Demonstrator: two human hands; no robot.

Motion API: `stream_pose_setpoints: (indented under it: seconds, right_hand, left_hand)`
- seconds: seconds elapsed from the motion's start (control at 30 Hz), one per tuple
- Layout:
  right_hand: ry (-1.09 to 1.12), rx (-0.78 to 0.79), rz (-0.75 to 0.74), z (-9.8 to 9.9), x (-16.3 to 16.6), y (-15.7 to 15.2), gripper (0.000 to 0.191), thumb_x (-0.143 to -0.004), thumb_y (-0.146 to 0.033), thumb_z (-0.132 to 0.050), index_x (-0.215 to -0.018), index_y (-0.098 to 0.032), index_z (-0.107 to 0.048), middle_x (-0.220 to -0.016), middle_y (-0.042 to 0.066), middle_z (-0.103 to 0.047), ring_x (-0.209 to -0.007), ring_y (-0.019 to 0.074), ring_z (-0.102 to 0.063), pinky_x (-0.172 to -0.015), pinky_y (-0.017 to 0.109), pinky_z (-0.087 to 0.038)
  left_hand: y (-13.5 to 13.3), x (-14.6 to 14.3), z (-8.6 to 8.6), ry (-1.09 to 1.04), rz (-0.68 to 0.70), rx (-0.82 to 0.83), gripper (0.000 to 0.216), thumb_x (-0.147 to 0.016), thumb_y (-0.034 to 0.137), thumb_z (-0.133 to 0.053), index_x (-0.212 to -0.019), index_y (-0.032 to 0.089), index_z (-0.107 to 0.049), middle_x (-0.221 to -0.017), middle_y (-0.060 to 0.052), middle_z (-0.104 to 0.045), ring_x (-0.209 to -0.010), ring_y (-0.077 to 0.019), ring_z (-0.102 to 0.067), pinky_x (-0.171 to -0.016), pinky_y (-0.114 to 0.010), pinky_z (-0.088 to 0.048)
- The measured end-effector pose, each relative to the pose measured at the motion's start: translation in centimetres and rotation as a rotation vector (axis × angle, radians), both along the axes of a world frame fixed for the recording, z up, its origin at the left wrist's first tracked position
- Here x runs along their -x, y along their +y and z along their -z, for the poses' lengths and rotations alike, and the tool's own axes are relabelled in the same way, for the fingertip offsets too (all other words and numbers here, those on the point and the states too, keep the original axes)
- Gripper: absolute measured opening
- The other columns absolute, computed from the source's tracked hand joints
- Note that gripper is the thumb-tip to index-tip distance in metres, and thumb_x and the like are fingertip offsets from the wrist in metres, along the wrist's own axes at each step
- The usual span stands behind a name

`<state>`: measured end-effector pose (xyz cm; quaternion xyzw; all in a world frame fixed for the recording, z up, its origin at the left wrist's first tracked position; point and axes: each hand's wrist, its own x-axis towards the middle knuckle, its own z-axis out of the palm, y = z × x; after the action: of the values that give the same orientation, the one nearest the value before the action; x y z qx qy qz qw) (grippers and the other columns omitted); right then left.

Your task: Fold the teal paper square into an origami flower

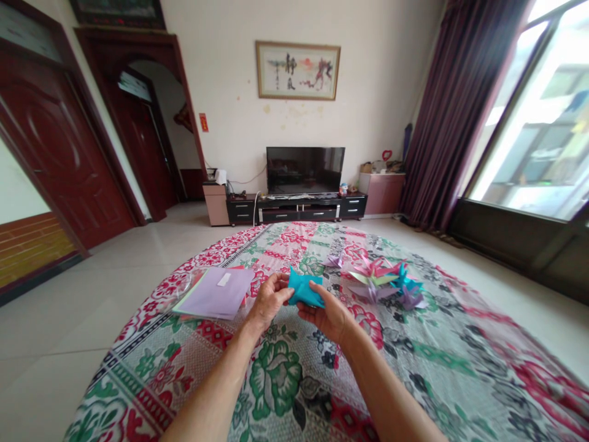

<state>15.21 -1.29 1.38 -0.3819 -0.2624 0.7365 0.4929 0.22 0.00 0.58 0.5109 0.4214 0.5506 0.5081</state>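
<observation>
Between my two hands is a small piece of folded blue paper [304,288], raised a little above the table. My left hand [269,302] pinches its left edge between thumb and fingers. At the right edge, my right hand [334,316] grips it with the thumb on top and the fingers underneath. To the left lies a stack of paper sheets [214,294], purple on top with green and red edges showing below. Over on the right sits a cluster of folded paper figures [375,279] in pink, green, purple and blue, apart from my hands.
A round table with a flowered tablecloth [276,380] fills the lower view. A small white slip [224,280] rests on the paper stack. Beyond the table stand a television [305,170] on a low black cabinet [280,215], and a dark purple curtain [455,110] at the window.
</observation>
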Motion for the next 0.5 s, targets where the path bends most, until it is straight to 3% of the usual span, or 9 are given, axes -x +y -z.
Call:
stream_pose_setpoints:
  seconds: [0.1, 0.27, 0.37, 0.5]
  right_hand:
    - [0.073, 0.043, 0.010, -0.18, 0.04, 0.09, 0.021, -0.083, -0.034, -0.056, -0.087, -0.013, -0.057, -0.067, 0.006, -0.066, -0.056, 0.0158, -0.063, -0.056, 0.028, -0.054]
    - [0.203, 0.071, -0.031, -0.31, -0.33, 0.21, 0.030, -0.088, -0.038, -0.046, -0.088, -0.009, -0.056, -0.069, 0.010, -0.066, -0.059, 0.0172, -0.065, -0.060, 0.030, -0.055]
    - [0.276, 0.044, -0.075, -0.57, -0.61, 0.11, 0.040, -0.089, -0.043, -0.042, -0.088, -0.007, -0.058, -0.070, 0.012, -0.066, -0.064, 0.0181, -0.066, -0.065, 0.030, -0.056]
    - [0.341, 0.005, -0.121, -0.75, -0.85, -0.05, 0.048, -0.085, -0.052, -0.047, -0.092, -0.007, -0.060, -0.075, 0.012, -0.068, -0.074, 0.0192, -0.067, -0.072, 0.030, -0.055]
  left_hand:
    - [0.16, -0.28, 0.24, -0.030, -0.108, -0.012, 0.025, -0.062, 0.026, -0.066, -0.081, 0.018, -0.051, -0.061, 0.006, -0.054, -0.051, -0.0084, -0.049, -0.050, -0.020, -0.039]
    - [0.49, -0.32, 0.67, 0.067, -0.169, -0.160, 0.014, -0.067, 0.028, -0.063, -0.068, 0.018, -0.052, -0.057, 0.006, -0.050, -0.052, -0.0085, -0.047, -0.051, -0.019, -0.038]
    - [0.72, -0.28, 0.89, 0.118, -0.177, -0.206, 0.011, -0.070, 0.028, -0.060, -0.075, 0.018, -0.061, -0.061, 0.005, -0.055, -0.054, -0.0092, -0.048, -0.052, -0.020, -0.039]
    - [0.81, -0.44, 0.78, 0.099, -0.201, -0.142, 0.019, -0.070, 0.027, -0.057, -0.082, 0.017, -0.067, -0.059, 0.004, -0.057, -0.053, -0.0100, -0.048, -0.053, -0.021, -0.039]
